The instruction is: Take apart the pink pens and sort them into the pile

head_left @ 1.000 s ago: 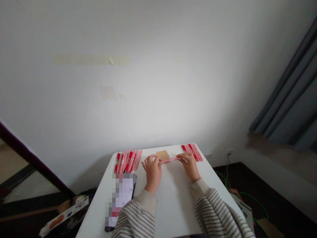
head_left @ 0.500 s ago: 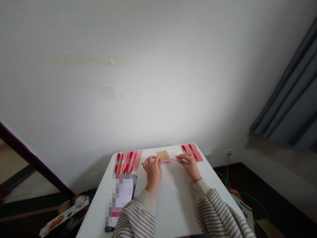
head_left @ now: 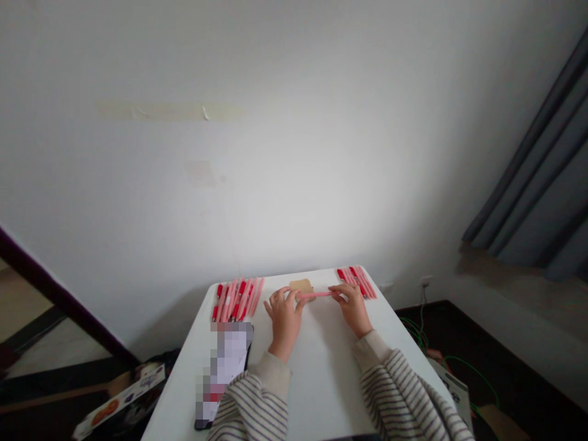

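Both hands hold one pink pen (head_left: 316, 294) level above the far part of the white table (head_left: 321, 373). My left hand (head_left: 285, 315) pinches its left end and my right hand (head_left: 353, 305) pinches its right end. A small brown card (head_left: 301, 285) lies just behind the pen. Several pink and red pens (head_left: 236, 299) lie in a row at the far left of the table. A smaller row of pink and red pens (head_left: 358, 280) lies at the far right corner, close to my right hand.
A blurred flat item (head_left: 225, 367) rests on the table's left side near my left sleeve. A white wall stands right behind the table. Boxes (head_left: 119, 398) sit on the floor at left, green cables (head_left: 441, 355) at right, a grey curtain (head_left: 542, 184) beyond.
The hands and the pen have barely shifted. The pen sits slightly more level than a second ago.
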The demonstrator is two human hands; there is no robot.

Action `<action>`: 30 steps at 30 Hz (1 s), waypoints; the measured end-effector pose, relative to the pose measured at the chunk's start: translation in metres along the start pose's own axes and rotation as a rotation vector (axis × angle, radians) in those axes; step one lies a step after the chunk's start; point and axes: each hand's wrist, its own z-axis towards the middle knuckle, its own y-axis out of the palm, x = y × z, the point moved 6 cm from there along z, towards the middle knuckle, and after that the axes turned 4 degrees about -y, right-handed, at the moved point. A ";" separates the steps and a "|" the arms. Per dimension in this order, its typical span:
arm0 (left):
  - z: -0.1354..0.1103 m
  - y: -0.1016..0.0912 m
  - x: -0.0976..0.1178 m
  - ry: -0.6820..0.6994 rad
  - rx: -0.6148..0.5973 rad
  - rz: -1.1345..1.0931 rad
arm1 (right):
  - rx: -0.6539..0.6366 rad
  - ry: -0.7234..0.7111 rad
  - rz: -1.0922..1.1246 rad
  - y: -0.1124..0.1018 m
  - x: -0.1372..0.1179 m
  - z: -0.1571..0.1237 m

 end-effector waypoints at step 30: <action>-0.002 0.008 -0.003 -0.039 -0.096 0.047 | -0.029 -0.003 -0.074 0.001 0.002 0.000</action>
